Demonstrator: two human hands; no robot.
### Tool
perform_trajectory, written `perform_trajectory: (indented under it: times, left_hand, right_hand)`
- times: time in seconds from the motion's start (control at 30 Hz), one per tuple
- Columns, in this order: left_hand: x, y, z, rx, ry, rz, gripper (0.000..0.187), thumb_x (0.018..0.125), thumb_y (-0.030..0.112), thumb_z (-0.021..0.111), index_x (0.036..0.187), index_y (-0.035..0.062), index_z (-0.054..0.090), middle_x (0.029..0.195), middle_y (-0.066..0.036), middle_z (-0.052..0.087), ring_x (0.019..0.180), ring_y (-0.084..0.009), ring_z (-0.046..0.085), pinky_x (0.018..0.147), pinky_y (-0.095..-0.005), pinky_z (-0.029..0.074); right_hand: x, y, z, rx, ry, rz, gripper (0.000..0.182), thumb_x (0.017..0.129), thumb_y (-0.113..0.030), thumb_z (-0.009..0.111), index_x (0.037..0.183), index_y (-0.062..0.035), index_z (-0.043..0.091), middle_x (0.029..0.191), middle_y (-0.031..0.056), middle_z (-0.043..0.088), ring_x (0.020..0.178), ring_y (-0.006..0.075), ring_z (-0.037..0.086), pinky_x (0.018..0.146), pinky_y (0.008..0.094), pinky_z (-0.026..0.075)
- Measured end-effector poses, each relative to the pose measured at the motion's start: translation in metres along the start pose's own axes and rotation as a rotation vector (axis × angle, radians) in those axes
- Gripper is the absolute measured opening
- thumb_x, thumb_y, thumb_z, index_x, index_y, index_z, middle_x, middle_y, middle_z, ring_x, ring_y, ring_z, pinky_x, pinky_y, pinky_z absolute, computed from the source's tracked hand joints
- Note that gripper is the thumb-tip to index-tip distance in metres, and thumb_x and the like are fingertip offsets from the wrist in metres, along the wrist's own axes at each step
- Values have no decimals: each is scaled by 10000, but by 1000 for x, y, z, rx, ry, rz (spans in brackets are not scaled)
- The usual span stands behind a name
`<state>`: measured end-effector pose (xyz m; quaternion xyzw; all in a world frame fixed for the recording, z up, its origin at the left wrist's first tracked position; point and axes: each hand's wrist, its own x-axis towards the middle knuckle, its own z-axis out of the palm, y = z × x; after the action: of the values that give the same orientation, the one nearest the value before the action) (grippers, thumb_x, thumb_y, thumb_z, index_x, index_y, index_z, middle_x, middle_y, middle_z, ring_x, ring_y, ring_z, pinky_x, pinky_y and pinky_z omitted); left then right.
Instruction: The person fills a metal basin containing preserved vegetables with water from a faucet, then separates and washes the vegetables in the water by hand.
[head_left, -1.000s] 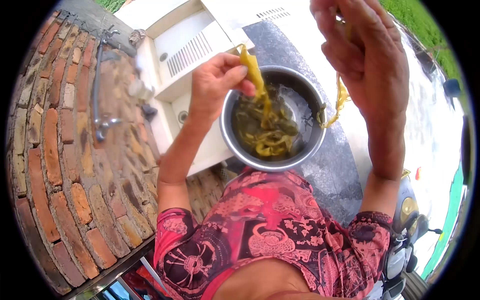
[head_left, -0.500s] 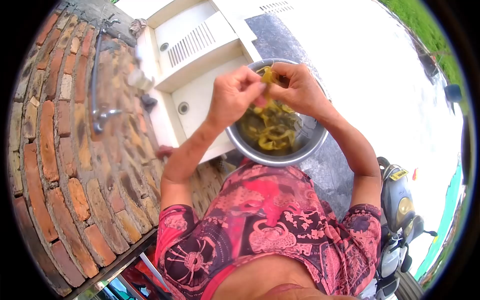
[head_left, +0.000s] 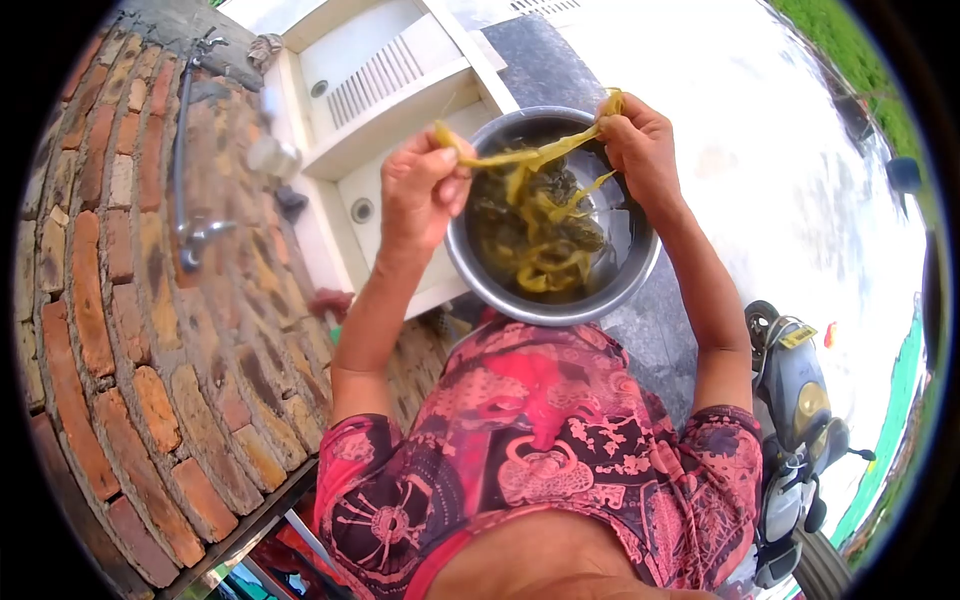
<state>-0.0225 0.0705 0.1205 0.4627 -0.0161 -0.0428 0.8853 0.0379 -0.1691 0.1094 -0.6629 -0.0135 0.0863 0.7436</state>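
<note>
Between my two hands a long yellow-green strip of leafy greens [head_left: 545, 152], like pickled mustard greens, is stretched above a round metal basin [head_left: 482, 297]. My left hand [head_left: 425, 190] pinches one end just past the basin's left rim. At the upper right rim, my right hand [head_left: 643, 150] has its fingers closed on the other end. A loose shred hangs from the strip near the right hand. Inside the basin, more yellow and dark green leaves [head_left: 555, 270] lie in liquid.
A pale double sink [head_left: 385, 160] with a ribbed drainboard stands beyond the basin to the left. Along the left runs a brick wall [head_left: 120, 290] with a pipe and tap [head_left: 200, 235]. A parked scooter [head_left: 800, 400] is at the right.
My hands were close together over the basin with the greens bunched between them. Now they have moved apart, left and right, and the strip is drawn out long.
</note>
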Motion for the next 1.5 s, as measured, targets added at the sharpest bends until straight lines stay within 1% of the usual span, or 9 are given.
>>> perform_trajectory:
  times: [0.07,0.5,0.8,1.07,1.13,1.27,1.37,1.4,1.5]
  left_hand:
    - [-3,15,-22,-21,203,98,85,815,42,520,849,-7,581,742,-68,573,544,-79,469,459,-221,406]
    - [-5,-21,-189,-277,520,88,128,841,77,537,962,39,558,994,-150,607,930,-247,569,811,-405,447]
    - [-25,-33,-270,-365,879,127,231,890,88,379,1019,-72,484,1171,-232,522,1117,-324,506,955,-493,406]
    - [-36,1,-349,-338,837,257,218,918,99,319,887,-40,485,802,-137,572,671,-233,561,626,-352,517]
    - [-27,-5,-353,-238,913,326,219,940,123,305,897,-25,461,761,-116,535,569,-177,474,520,-301,452]
    - [-22,5,-359,-210,922,330,251,981,191,263,915,-6,403,759,-108,526,501,-124,394,422,-253,356]
    - [-10,14,-355,-179,1005,352,272,993,231,257,907,7,385,763,-102,526,479,-112,369,390,-232,314]
    - [-8,19,-351,-148,1028,347,282,995,246,261,897,12,384,766,-100,527,472,-114,365,382,-224,302]
    - [6,31,-308,-214,950,375,251,978,223,339,902,-7,401,791,-103,510,493,-111,355,409,-220,290]
  right_hand:
    - [-2,-3,-33,212,94,-28,77,816,-60,507,809,-24,574,609,-18,500,421,12,311,378,181,211]
    - [-57,0,-166,413,387,-167,83,851,-50,480,892,-16,543,820,77,571,445,35,281,385,169,252]
    - [-96,-9,-300,590,603,-271,106,804,-32,514,849,65,517,839,182,551,410,80,300,368,199,249]
    - [-127,-55,-420,519,894,-359,150,784,1,492,822,141,529,599,93,438,414,103,277,409,224,276]
    - [-119,-74,-396,505,1282,-390,174,792,-10,495,834,156,528,589,88,432,437,107,297,426,230,331]
    - [-125,-86,-397,376,1307,-528,170,817,14,476,851,174,523,646,129,478,512,150,427,533,277,475]
    - [-138,-88,-457,-53,1296,-567,166,868,29,450,912,180,505,925,238,542,808,303,600,872,442,510]
    - [-142,-103,-512,470,1285,-636,187,867,2,499,936,177,499,956,246,550,827,278,608,805,435,543]
    - [-120,-158,-381,457,922,-594,154,845,-60,512,838,94,519,813,176,560,681,213,585,639,343,511]
